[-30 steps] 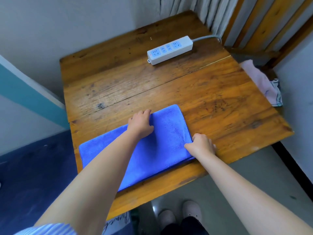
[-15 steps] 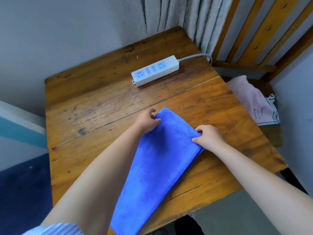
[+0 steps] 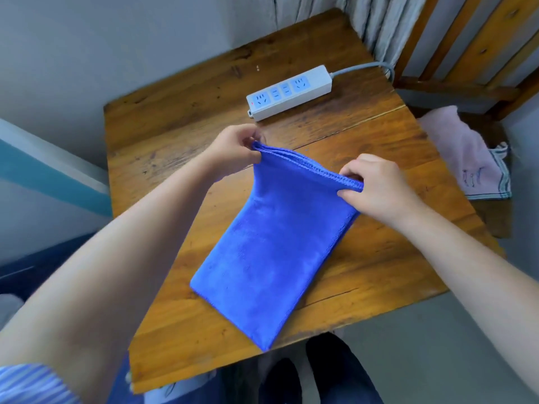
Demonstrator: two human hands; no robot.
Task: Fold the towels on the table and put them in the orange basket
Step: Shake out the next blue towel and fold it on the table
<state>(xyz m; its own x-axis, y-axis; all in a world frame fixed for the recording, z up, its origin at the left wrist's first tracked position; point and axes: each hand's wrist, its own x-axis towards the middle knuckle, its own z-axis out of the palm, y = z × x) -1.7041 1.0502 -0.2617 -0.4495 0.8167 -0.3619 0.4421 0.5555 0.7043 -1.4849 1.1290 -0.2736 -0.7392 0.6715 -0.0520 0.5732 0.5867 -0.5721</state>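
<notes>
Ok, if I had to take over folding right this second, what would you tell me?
Left hand: pinches the far left corner of the blue towel.
Right hand: pinches the far right corner.
Towel: already folded into a long strip, far end lifted, near end lying on the wooden table close to its front edge.
Other things: a pink cloth lies on a chair to the right; a power strip sits at the back of the table. No orange basket is in view.
Left to do: probably bring the lifted end toward you to fold again, then find the basket and put the towel in.
</notes>
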